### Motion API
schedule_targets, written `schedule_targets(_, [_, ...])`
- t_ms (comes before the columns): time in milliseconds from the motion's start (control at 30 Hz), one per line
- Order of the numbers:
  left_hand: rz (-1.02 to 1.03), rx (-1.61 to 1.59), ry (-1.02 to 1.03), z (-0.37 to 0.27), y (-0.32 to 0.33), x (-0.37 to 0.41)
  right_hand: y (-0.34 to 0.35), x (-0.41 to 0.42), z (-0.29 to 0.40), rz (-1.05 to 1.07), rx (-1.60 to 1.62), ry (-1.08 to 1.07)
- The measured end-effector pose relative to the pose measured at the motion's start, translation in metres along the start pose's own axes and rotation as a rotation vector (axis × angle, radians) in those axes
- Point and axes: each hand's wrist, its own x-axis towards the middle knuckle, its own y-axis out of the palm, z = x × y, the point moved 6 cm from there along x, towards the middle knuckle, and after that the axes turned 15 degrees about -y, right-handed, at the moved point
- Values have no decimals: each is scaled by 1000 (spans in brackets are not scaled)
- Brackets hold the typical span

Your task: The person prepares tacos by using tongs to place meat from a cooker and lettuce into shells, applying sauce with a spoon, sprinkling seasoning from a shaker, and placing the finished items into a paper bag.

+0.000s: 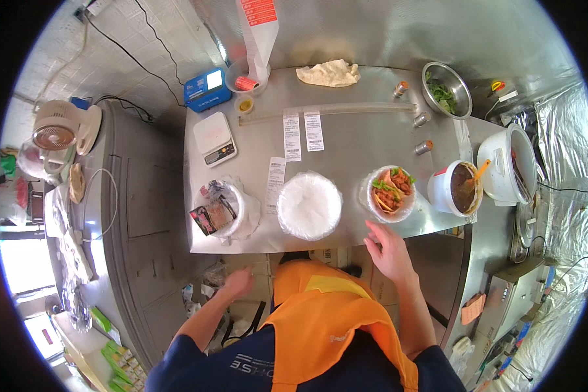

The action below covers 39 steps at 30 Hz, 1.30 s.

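Observation:
My right hand (384, 247) reaches to the table's front edge, fingers apart and holding nothing, just below a plastic-lined white bowl (411, 202) with wraps of reddish filling and green leaves (393, 190). Below the front edge at the left is my left hand (239, 283), over the floor side; its fingers are not clear. Between the two hands, on the steel table (353, 161), stands a round white bowl covered with clear plastic film (309, 206). Another lined bowl (247, 215) at the left has a dark printed packet (213, 215) leaning in it.
Printed slips (292, 137), a white kitchen scale (214, 138), a blue device (207, 89) and flatbread (328, 73) occupy the table. Rightward are shakers (424, 147), a steel bowl of greens (468, 105), a sauce tub (438, 188) and a white pot (495, 161). A cabinet (149, 196) borders the left.

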Motion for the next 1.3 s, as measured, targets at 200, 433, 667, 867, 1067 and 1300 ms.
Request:
schedule_targets(200, [-270,-153,507,-217,27,-20,-56,-181,-50,-154,-94,89])
schedule_targets(433, [158,-231,663,-425,126,-124,-122,-452,-89,-278,-235,493])
schedule_targets(667, [365,-64,799,-573,166,-183,-284,-712,-41,-1497,-536,739])
schedule_targets(867, [335,190,1045,-738,243,-189,-281,-975,-25,-1872,-1382,1415])
schedule_targets(1067, [447,583,1448,-869,388,-337,-252,-1039,-128,-2344,880,505])
schedule_targets(1300, [705,681,1705,-871,543,-465,-318,-1016,-95,-2187,829,326])
